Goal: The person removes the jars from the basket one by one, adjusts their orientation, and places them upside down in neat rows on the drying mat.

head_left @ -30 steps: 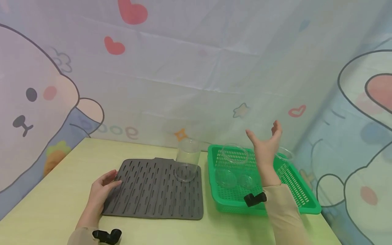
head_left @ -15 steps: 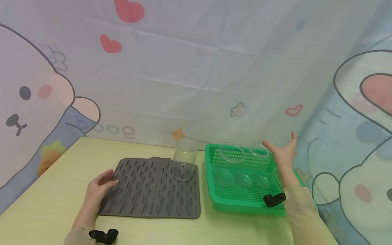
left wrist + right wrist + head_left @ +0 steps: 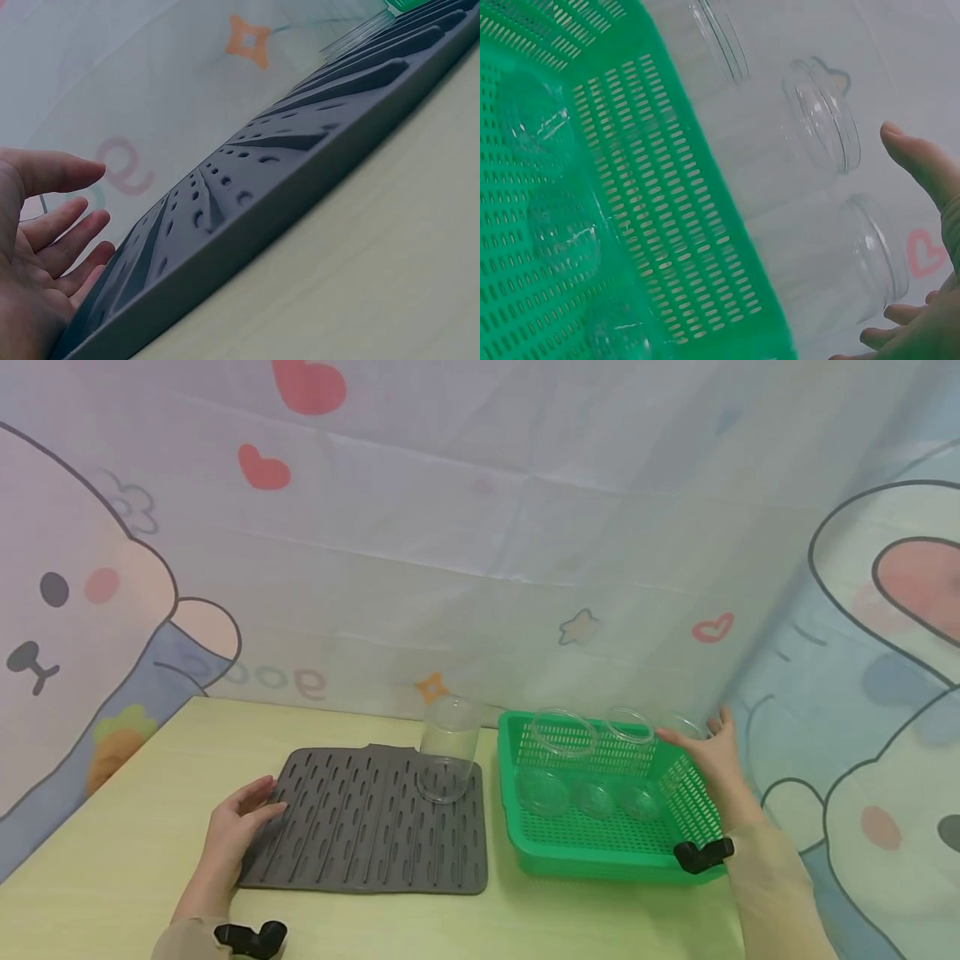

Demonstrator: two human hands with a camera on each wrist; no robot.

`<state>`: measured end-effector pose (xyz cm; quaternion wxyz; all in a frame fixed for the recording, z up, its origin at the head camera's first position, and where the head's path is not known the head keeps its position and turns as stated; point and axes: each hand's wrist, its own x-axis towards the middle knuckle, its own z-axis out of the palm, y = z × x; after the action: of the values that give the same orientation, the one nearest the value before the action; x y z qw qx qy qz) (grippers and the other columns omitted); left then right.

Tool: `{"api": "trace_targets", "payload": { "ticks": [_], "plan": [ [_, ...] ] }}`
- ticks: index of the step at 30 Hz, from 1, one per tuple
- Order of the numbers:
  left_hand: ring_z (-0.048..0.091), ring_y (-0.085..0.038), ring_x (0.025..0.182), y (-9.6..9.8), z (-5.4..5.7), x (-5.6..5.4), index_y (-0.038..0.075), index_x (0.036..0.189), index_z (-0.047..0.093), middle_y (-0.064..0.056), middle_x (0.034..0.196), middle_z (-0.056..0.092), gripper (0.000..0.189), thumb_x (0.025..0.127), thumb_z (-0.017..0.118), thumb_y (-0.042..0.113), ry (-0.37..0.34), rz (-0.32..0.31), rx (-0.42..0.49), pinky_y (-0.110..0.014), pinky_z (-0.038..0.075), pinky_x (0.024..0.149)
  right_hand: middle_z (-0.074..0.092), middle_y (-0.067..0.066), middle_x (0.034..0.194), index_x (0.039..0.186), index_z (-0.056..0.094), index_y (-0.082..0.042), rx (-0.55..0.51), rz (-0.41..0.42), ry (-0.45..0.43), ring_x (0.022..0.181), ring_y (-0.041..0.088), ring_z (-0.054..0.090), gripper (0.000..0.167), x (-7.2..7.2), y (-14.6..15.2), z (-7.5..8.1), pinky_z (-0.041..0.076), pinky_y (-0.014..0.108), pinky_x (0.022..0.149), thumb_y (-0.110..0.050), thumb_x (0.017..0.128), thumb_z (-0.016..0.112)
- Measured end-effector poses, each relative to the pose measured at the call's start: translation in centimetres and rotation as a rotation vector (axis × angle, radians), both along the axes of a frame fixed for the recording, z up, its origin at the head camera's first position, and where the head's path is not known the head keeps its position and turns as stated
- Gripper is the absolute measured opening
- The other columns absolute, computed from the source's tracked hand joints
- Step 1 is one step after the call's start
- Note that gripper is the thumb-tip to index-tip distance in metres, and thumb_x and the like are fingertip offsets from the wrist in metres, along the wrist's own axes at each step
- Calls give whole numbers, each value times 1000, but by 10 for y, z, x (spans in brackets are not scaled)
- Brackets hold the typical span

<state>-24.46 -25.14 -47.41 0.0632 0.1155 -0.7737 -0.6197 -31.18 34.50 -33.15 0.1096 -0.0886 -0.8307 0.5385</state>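
While the right grip (image 3: 718, 762) is spread beside the nearest clear jar (image 3: 832, 274), standing in the green basket (image 3: 600, 865), the left grip (image 3: 232, 827), thumb and fingers parted, is at one side of the gray mat (image 3: 367, 827). An off-centre squeeze might tip that jar into its neighbor (image 3: 780, 146).

Here we go, low on the printed backdrop (image 3: 450, 560) ahead of me: lettering, pale and rounded. I'm reading right to left now, a pinkish g (image 3: 310, 683), then an o (image 3: 272, 676), another o (image 3: 242, 673), and a faint letter (image 3: 197, 665) over blue that I can't make out. My left-wrist view catches the g too, tilted, looking rather like a 9.
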Motion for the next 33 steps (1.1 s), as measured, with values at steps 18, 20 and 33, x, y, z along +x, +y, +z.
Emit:
{"api": "trace_targets", "payload": {
  "ticks": [18,20,33],
  "plan": [
    [27,-37,146,0,0,0,0,154,23,-23,156,30,68,96,57,7,0,-8,12,-47,27,121,-12,26,161,154,-12,-1,-52,188,-275,147,49,-2,100,-9,20,-26,21,65,117,-21,93,65],
    [28,-37,145,0,0,0,1,154,24,-22,156,31,67,95,57,7,0,-1,10,-47,26,121,-10,26,161,154,-10,0,-51,175,-269,147,47,-2,99,-8,19,-28,21,64,117,-22,93,64],
    [28,-37,146,1,2,1,1,154,23,-22,157,31,68,96,58,7,-2,2,11,-46,27,121,-7,20,163,156,-7,-5,-132,143,-237,149,43,0,95,-7,17,-34,20,59,120,-21,95,64]
  ]
}}
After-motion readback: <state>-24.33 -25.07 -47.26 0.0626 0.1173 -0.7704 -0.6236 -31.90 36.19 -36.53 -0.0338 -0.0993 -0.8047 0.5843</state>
